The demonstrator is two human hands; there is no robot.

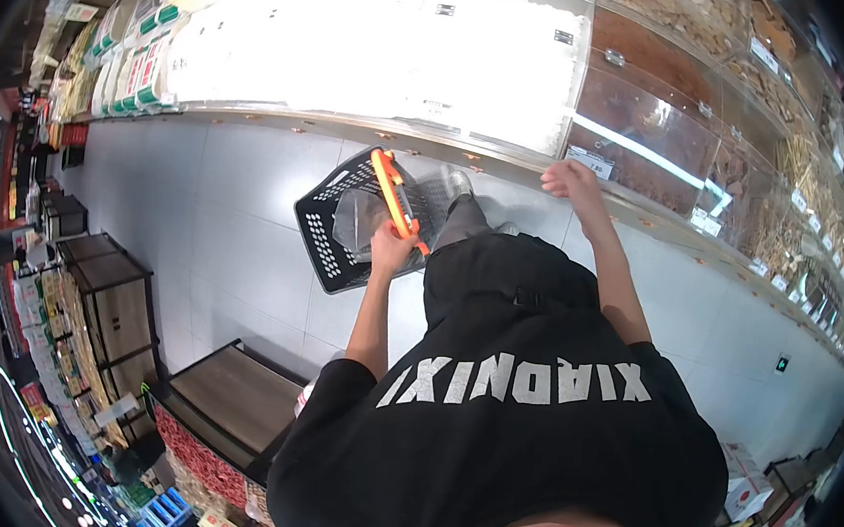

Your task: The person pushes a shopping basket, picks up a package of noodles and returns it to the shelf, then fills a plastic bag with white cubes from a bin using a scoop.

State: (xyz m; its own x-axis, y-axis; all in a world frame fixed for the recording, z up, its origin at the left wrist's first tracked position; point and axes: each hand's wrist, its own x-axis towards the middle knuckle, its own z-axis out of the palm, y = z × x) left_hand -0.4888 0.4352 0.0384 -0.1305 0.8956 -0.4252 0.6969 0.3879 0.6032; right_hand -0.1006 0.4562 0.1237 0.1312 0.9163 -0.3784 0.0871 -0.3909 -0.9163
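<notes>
My left hand (392,247) is wrapped around the orange handle (393,193) of a black shopping basket (316,239) with perforated sides. The basket hangs tilted beside my left leg, and a clear plastic item (358,220) lies inside it; its kind is hard to make out. Out in front of the bulk bins, my right hand (572,180) is raised with fingers loosely bent and nothing visible in them. Nearest to it are a small price tag (591,162) and a clear-lidded bin of reddish-brown goods (640,122).
Overexposed white bins (500,65) line the counter ahead, with packaged bags (143,68) stacked at its left. More bins of dried goods (785,185) continue right. Low brown display stands (235,398) and shelves (114,287) are behind on the left. Grey tiles (235,217) cover the floor.
</notes>
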